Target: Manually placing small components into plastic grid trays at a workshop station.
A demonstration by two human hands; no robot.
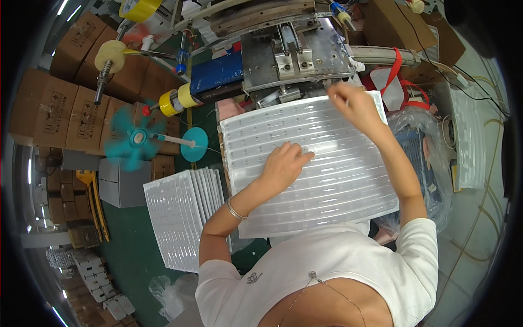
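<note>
One sheet (332,188), before me, near the machine (265,62); my left hand (284,165), loose and unclenched, resting on it; my right hand (352,107), curled by its far edge, whether grasping anything I cannot tell.

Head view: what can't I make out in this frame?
In the head view:
- Teal plastic fan blades: motion-blurred.
- Upper yellow tape roll: cut off by the top edge.
- Whatever supports the ribbed white rectangular panel: hidden beneath it.
- Anything inside the bare right hand: hidden by curled fingers.
</note>
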